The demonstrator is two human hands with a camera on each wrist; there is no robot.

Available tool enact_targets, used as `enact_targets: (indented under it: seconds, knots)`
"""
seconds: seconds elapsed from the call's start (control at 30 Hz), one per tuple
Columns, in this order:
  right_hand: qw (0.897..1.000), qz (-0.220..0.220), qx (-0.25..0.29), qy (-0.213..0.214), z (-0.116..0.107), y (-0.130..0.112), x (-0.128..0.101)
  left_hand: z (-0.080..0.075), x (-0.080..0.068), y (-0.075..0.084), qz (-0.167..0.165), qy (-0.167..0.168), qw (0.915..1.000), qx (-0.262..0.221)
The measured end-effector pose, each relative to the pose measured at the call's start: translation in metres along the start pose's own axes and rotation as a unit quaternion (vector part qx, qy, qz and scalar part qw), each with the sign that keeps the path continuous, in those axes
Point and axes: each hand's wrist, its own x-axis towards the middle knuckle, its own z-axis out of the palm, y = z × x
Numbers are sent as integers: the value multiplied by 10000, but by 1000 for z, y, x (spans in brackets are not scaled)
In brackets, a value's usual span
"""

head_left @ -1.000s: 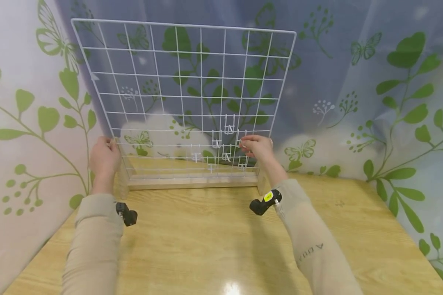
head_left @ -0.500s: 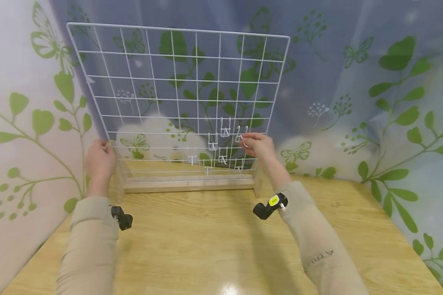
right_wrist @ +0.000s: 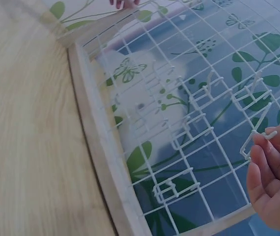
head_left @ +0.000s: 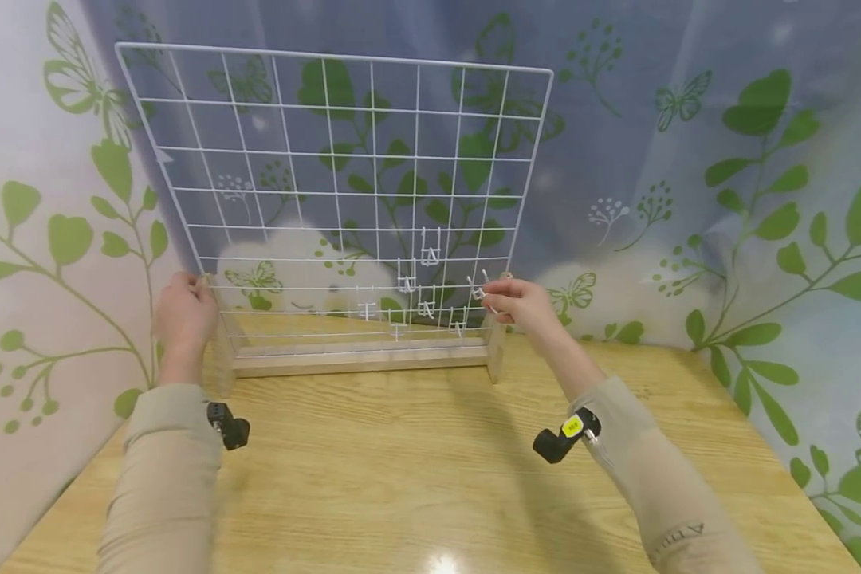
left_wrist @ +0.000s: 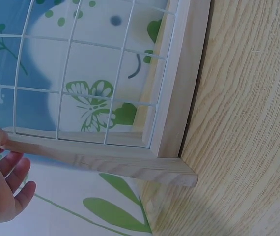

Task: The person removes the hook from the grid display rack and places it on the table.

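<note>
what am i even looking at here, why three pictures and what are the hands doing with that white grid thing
These are three views of one moment. The wide picture comes from a camera worn on the person's head, looking down at both arms. The other two come from small cameras strapped to each wrist, so each shows that hand's work up close.

On the wooden table stands a white wire grid panel, upright in a wooden base. Several small white wire hooks hang on its lower right part.

The left hand rests against the left end of the frame, steadying it. The right hand pinches one small white hook between its fingertips, just at the right edge of the grid.

The leafy backdrop is only a printed curtain.
</note>
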Motion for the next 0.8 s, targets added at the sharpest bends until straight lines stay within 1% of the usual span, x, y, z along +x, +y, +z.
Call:
enact_targets:
  seconds: [0.23, 0.37, 0.53, 0.63, 0.8]
  knots:
    - [9996, -91, -236, -123, 3, 19, -11, -1, 0, 1, -18, -35, 10000, 11]
    - [9989, -208, -301, -307, 10, 29, -18, -2, -1, 2, -30, -64, 10000, -3]
    - [9973, -336, -279, -586, 21, 41, -27, 0, 0, -1, -12, -129, 9999, -5]
    - [9957, -387, -350, -764, 30, 49, -32, 1, 1, -2, -2, -113, 9999, -5]
    - [9940, -298, -433, -960, 48, 66, -36, 2, 2, -3, 26, -72, 10000, -5]
